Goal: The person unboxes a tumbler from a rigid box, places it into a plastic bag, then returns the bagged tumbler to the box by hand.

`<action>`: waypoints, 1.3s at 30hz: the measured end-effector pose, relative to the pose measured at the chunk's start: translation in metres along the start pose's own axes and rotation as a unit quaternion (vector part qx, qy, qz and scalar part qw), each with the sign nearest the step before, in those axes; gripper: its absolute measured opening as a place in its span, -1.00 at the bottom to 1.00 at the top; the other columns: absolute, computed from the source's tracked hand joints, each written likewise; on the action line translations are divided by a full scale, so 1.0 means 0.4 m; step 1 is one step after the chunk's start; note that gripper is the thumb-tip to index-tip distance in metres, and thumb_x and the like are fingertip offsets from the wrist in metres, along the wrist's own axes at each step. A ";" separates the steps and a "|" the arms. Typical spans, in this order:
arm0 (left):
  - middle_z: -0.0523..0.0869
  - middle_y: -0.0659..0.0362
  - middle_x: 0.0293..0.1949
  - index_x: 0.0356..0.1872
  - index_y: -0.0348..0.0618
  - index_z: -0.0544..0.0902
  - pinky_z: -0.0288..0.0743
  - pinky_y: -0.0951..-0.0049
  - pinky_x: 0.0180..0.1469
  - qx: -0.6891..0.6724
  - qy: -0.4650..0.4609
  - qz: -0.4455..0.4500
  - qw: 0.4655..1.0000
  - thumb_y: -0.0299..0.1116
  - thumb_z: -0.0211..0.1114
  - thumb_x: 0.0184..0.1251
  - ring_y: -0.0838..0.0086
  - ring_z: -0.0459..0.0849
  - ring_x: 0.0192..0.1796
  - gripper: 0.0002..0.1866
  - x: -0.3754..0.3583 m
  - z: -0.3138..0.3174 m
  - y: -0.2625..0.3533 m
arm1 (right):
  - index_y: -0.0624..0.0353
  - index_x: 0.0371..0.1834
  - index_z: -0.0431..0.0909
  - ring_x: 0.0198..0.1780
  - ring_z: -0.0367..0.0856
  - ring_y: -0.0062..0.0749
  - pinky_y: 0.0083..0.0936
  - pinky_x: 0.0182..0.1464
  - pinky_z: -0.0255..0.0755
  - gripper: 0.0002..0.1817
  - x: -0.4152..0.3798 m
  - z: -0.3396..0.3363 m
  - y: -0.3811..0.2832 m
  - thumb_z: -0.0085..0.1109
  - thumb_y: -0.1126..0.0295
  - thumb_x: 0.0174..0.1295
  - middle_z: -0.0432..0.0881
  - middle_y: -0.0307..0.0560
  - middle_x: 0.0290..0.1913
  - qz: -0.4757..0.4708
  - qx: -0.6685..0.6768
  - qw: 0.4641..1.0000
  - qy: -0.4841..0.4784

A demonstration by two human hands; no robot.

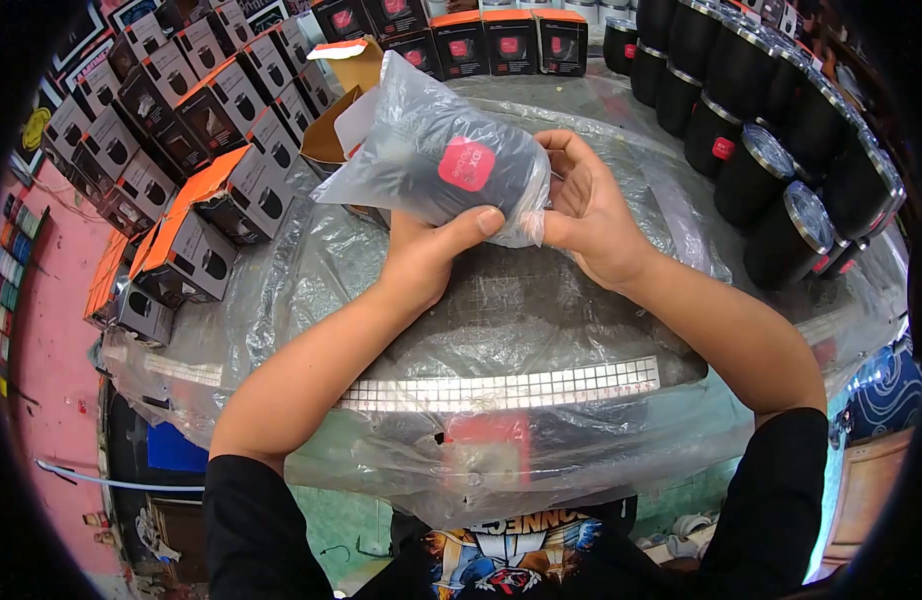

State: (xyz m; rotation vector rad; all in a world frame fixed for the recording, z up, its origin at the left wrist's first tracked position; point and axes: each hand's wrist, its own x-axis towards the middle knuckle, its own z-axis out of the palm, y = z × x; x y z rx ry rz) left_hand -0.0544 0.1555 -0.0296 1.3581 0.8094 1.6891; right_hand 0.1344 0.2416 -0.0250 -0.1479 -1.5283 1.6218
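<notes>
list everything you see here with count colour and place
tumbler: one, black with red label, inside a clear bag, held over the table centre
bag: one, clear plastic, around the tumbler
boxes: many, black and orange, stacked left and along the back
open box: one, brown inside, behind the bag
tumblers: many, black with silver rims, right side
sheet: clear plastic, over the table
left hand: grips the bagged tumbler from below
right hand: fingers pinch the bag's end

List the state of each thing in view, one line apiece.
Black tumbler: lying sideways, wrapped in a clear plastic bag, held in both hands.
Left hand: gripping the bagged tumbler from below.
Right hand: pinching the bag's end.
Open carton: flaps up.
Boxed stock: closed, stacked.
Bare tumblers: upright, lidded, unbagged.
</notes>
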 end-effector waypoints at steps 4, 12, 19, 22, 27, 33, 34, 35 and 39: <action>0.66 0.12 0.27 0.44 -0.25 0.45 0.49 0.25 0.44 0.013 -0.008 -0.010 1.000 -0.28 0.64 0.25 0.35 0.65 0.32 -0.22 0.001 -0.006 -0.003 | 0.23 0.42 0.34 0.35 0.50 -0.26 -0.27 0.38 0.56 -0.11 0.003 -0.003 -0.008 0.67 0.42 0.01 0.50 -0.01 0.25 -0.007 -0.001 1.000 0.005; 0.21 0.01 0.66 0.73 -0.16 -0.05 0.15 -0.05 0.70 -0.066 -0.043 0.060 0.995 0.30 0.68 0.09 0.12 0.24 0.69 0.40 0.029 -0.042 -0.039 | 0.24 0.47 0.35 0.35 0.60 -0.31 -0.31 0.37 0.56 -0.17 0.066 -0.116 -0.089 0.55 0.36 0.13 0.55 -0.04 0.31 -0.042 -0.037 0.998 -0.018; 0.30 -0.09 0.66 0.77 -0.19 0.03 0.12 -0.01 0.69 -0.049 -0.083 -0.059 0.994 0.74 -0.05 0.31 0.13 0.30 0.68 0.31 0.040 -0.012 0.016 | 0.33 0.47 0.52 0.26 0.76 -0.36 -0.39 0.33 0.63 -0.25 0.114 -0.275 -0.166 0.38 0.25 0.19 0.75 0.01 0.26 -0.010 -0.048 0.993 -0.103; 0.50 -0.13 0.51 0.73 -0.19 0.14 0.23 0.10 0.63 0.012 -0.048 -0.091 0.995 0.54 0.05 0.47 0.15 0.50 0.55 0.12 0.029 -0.005 0.004 | 0.35 0.42 0.58 0.26 0.75 -0.35 -0.38 0.33 0.61 -0.29 0.115 -0.263 -0.172 0.37 0.25 0.17 0.77 0.00 0.22 -0.025 -0.187 0.969 -0.159; 0.63 -0.17 0.39 0.70 -0.18 0.18 0.44 0.13 0.48 0.178 -0.146 0.045 0.972 0.01 0.63 0.22 0.13 0.63 0.42 0.13 0.022 0.001 -0.005 | 0.28 0.30 0.70 0.17 0.69 -0.44 -0.35 0.33 0.54 -0.27 0.092 -0.174 -0.197 0.55 0.25 -0.04 0.77 -0.12 0.12 -0.039 -0.286 0.942 -0.172; 0.70 -0.12 0.29 0.68 -0.15 0.20 0.53 0.14 0.42 0.247 -0.121 0.092 0.957 -0.26 0.65 0.21 0.19 0.71 0.33 0.06 0.010 0.026 0.003 | 0.17 0.30 0.71 0.27 0.68 -0.38 -0.30 0.34 0.52 -0.29 0.059 -0.104 -0.189 0.63 0.32 -0.02 0.77 -0.12 0.20 -0.090 -0.354 0.917 -0.157; 0.69 -0.09 0.28 0.68 -0.14 0.21 0.56 0.15 0.39 0.244 -0.113 0.122 0.955 -0.28 0.64 0.24 0.21 0.70 0.33 0.03 0.013 0.023 -0.003 | 0.15 0.31 0.71 0.30 0.67 -0.37 -0.29 0.36 0.51 -0.29 0.057 -0.099 -0.186 0.67 0.28 0.00 0.76 -0.11 0.22 -0.094 -0.367 0.915 -0.140; 0.68 -0.07 0.28 0.67 -0.13 0.22 0.58 0.17 0.36 0.242 -0.104 0.152 0.953 -0.31 0.62 0.26 0.23 0.70 0.33 0.01 0.015 0.020 -0.006 | 0.15 0.31 0.71 0.30 0.67 -0.37 -0.29 0.36 0.51 -0.29 0.057 -0.099 -0.183 0.67 0.28 0.00 0.76 -0.11 0.22 -0.092 -0.367 0.914 -0.143; 0.64 -0.03 0.31 0.69 -0.10 0.21 0.61 0.16 0.34 0.267 -0.099 0.147 0.947 -0.29 0.62 0.27 0.22 0.69 0.33 0.02 0.010 0.011 0.002 | 0.03 0.38 0.69 0.37 0.65 -0.30 -0.24 0.45 0.42 -0.31 0.067 -0.107 -0.187 0.66 0.13 0.15 0.73 -0.09 0.32 -0.153 -0.387 0.889 -0.191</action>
